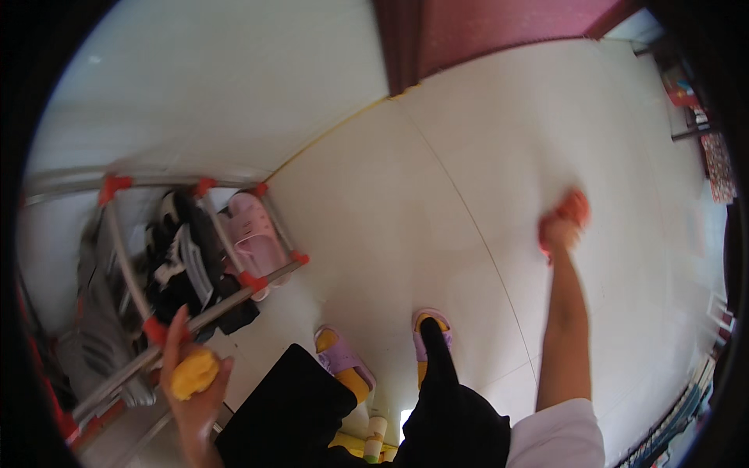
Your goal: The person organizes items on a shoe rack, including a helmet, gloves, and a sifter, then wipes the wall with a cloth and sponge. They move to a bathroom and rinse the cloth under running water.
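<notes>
At the lower left, my left hand [196, 403] holds a crumpled yellow cloth-like bundle [195, 374] against its palm, beside the bar of a metal shoe rack [225, 303] with red joints. My right arm reaches out over the pale tiled floor [409, 205]. My right hand [563, 235], blurred by motion, grips a red-orange cloth-like item [572, 209]; whether it touches the floor cannot be told.
Pink clogs [257, 245] and black shoes [184, 269] sit on the rack at left. My feet, in purple slippers [345, 358], stand below. A dark red door frame [401, 47] rises at the top; shelves with boxes [718, 167] line the right edge.
</notes>
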Available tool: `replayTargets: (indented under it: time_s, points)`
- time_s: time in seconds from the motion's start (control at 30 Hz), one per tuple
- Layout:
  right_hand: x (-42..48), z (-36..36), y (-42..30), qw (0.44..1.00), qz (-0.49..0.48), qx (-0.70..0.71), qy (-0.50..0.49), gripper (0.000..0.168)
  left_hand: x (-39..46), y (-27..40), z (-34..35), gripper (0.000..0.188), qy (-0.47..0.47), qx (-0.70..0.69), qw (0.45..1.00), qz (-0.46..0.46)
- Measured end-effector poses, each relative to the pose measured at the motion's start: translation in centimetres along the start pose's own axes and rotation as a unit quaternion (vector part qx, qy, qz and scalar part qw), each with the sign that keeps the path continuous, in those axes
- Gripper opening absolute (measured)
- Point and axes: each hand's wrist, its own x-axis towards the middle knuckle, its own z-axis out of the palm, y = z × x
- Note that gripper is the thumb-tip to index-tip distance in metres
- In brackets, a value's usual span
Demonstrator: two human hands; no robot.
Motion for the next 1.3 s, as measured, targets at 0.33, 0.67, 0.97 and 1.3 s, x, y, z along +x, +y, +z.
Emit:
replayTargets:
  time_s: [0.33, 0.67, 0.97, 1.3]
  points:
    - [-5.4, -13.3, -7.7, 0.921, -0.257, -0.168, -0.241, 0.030, -5.4, -0.2, -3.1, 0.043, 0.044, -0.044, 0.995, 0.077]
    - [-22.4, -7.9, -23.9, 0.683, -0.630, -0.194, -0.314, 0.038, -15.5, -3.6, -10.3, 0.030, 0.276, -0.136, 0.951, 0.041]
    - [-27.0, 13.6, -10.2, 0.803, -0.500, -0.182, -0.267, 0.052, -18.8, -12.4, -12.4, 0.036, 0.161, 0.035, 0.983, -0.079]
    - [-47.7, 21.0, -2.4, 0.851, -0.422, -0.303, -0.076, 0.055, -22.3, -17.5, -14.9, 0.053, 0.089, 0.039, 0.988, -0.120]
